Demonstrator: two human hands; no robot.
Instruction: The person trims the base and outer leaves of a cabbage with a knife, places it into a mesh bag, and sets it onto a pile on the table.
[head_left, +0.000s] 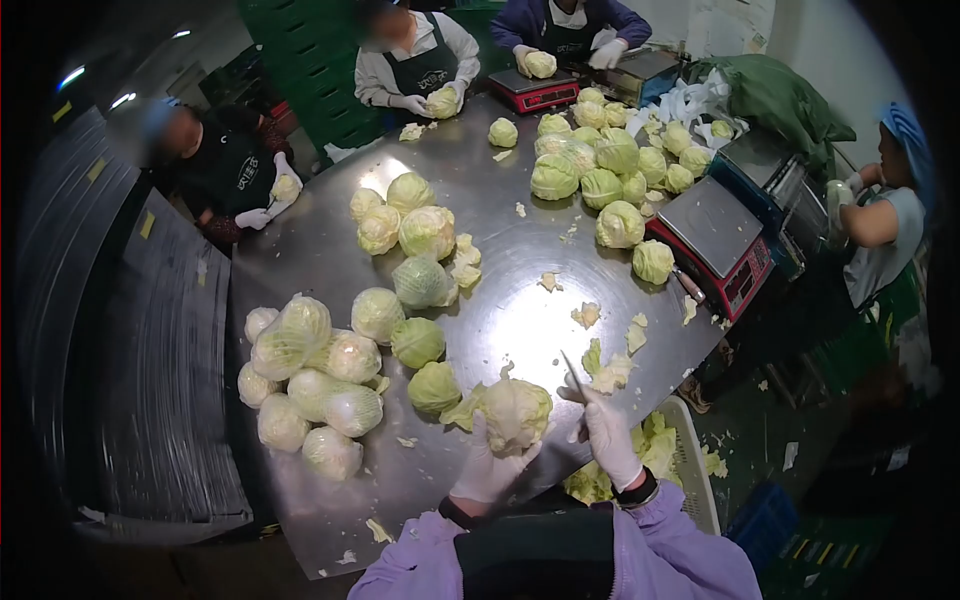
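My left hand [490,470], in a white glove, cups a pale cabbage [517,412] from below and from its left side, near the table's front edge. Loose outer leaves stick out at the cabbage's left. In my gloved right hand [608,435] is a knife [573,372], its blade pointing up and away from me, just right of the cabbage and apart from it. Two greener cabbages [435,387] lie close by on the left. Trimmed leaf scraps [612,374] are scattered beyond the knife.
Wrapped cabbages [325,395] crowd the steel table's [400,500] left side; a large heap [615,160] lies at the back right. A red scale [712,235] stands right, another [533,90] at the back. A leaf-filled crate [690,460] sits below my right arm. Several co-workers stand around.
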